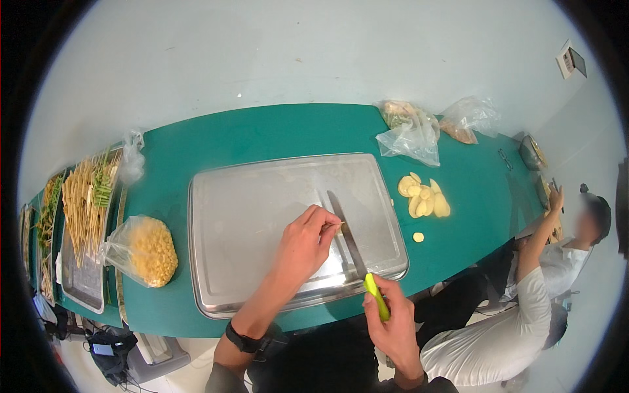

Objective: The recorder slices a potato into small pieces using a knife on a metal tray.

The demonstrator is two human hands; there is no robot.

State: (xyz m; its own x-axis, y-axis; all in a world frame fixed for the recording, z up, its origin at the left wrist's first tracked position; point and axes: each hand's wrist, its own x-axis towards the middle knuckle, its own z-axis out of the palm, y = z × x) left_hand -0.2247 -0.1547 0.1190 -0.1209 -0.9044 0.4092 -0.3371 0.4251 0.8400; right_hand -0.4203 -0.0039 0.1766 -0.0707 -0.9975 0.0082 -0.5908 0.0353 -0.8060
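Observation:
My right hand (390,319) grips the lime-green handle of a kitchen knife (353,244), its blade slanting up and left above a large metal tray (245,211). Close against the blade, the thumb and fingers of my left hand (307,238) pinch a thin pale piece (339,224), too small to identify. The tray lies before me, its broad flat face up and reflecting the blade. Right of it, peeled potato pieces and slices (421,199) are heaped on the green tabletop (295,127). One small round slice (418,237) lies apart, nearer to me.
A clear bag of yellow kernels (153,251) sits left of the tray. Farther left, a metal tray (83,285) holds skewered food (88,182). Plastic bags of food (408,127) rest at the back right. Two people (496,339) in white shirts are close on the right.

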